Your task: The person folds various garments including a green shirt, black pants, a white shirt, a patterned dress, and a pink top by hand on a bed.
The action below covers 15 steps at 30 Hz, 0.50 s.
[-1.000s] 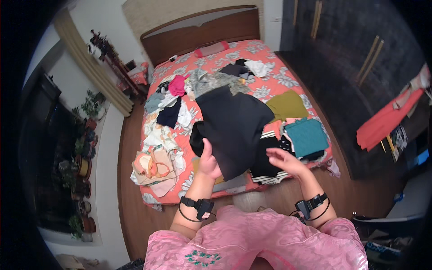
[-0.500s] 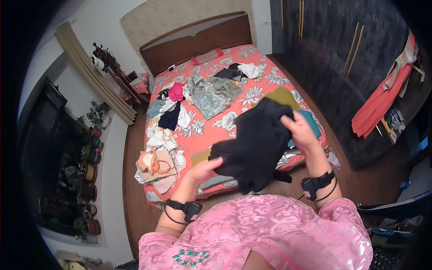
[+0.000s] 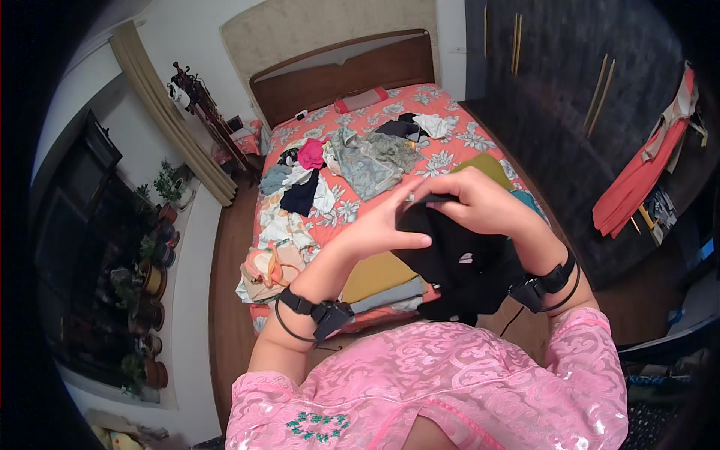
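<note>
I saw black garment hang at six o'clock from right hand, curled over its top edge; long axis eleven-to-five. Left hand, eight o'clock, thumb spread wide; cloth contact unclear.

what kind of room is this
Most likely a bedroom: there's a wide bed with a coral floral sheet, a brown wooden headboard and a tall dark wardrobe with long gold handles.

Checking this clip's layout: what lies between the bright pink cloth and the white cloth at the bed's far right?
Grey-green clothes, then a dark cloth beside the white cloth; this shows in the head view.
</note>
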Motion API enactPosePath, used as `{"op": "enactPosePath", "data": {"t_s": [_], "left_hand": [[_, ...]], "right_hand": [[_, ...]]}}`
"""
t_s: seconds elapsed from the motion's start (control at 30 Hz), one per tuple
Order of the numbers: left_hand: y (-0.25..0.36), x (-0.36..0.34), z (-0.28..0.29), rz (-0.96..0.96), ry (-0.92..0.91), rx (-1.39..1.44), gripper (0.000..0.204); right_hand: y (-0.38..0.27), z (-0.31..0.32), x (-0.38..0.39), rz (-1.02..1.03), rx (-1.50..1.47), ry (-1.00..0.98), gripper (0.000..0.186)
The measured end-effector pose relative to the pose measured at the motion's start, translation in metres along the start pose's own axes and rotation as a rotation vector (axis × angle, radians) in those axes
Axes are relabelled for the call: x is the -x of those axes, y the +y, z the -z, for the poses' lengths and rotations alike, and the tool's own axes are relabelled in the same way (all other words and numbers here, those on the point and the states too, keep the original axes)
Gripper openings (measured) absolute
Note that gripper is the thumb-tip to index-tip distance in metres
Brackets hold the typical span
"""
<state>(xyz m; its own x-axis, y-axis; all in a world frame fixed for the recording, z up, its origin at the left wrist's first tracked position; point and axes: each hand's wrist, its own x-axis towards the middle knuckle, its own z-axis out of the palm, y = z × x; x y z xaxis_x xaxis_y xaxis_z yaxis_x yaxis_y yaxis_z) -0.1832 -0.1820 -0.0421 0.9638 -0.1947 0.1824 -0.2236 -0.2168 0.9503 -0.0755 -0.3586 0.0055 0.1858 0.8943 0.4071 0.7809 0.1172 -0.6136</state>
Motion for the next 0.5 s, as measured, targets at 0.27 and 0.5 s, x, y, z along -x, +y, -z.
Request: {"op": "enactPosePath", "data": {"t_s": [0.27, 0.5], "left_hand": [[0.012, -0.01, 0.063, -0.008, 0.302, -0.441, 0.027], [0.004, -0.003, 0.108, -0.021, 0.192, -0.691, 0.022]], "right_hand": [[0.049, -0.011, 0.016, -0.14, 0.256, 0.036, 0.027], [0.074, -0.002, 0.051, -0.587, -0.042, -0.02, 0.023]]}}
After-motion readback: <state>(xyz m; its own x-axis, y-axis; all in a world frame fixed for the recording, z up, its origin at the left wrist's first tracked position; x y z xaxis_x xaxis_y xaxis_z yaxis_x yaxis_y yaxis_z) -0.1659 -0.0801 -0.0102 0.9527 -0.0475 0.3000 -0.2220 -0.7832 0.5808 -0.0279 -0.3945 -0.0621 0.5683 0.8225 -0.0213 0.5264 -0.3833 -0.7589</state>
